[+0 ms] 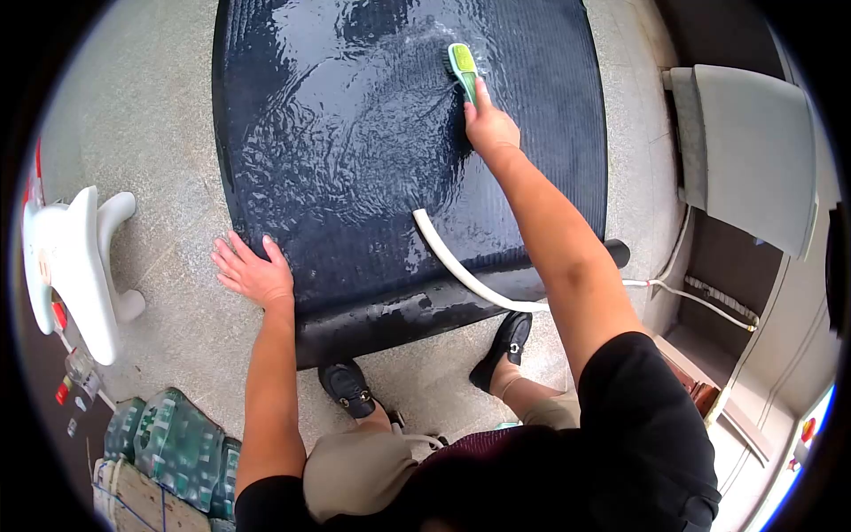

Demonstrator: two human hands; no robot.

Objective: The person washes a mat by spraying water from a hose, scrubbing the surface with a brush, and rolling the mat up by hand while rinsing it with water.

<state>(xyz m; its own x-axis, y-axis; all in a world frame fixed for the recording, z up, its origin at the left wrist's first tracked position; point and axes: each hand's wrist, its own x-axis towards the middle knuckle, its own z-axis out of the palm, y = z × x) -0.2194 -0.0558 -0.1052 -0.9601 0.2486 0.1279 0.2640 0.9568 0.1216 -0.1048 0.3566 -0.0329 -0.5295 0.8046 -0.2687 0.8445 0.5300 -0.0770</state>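
A black ribbed mat [550, 133] lies over the floor, wet, with water rippling across it. Its near end is rolled up [390, 321] in front of my feet. My right hand [492, 129] is closed around the handle of a green and white scrub brush [463, 60], whose dark bristles face the mat near its far part. At the mat's left edge, my left hand [257, 273] rests flat with fingers spread, partly on the floor. Between my arms a white hose [448, 257] lies over the roll, its end on the mat where water spreads.
A white plastic stool [84, 266] stands at the left. Packs of green-tinted bottles [182, 448] are at lower left beside a cardboard box [124, 501]. A grey panel-like piece [753, 151] and a shelf unit are at the right. The hose runs off rightward under my arm.
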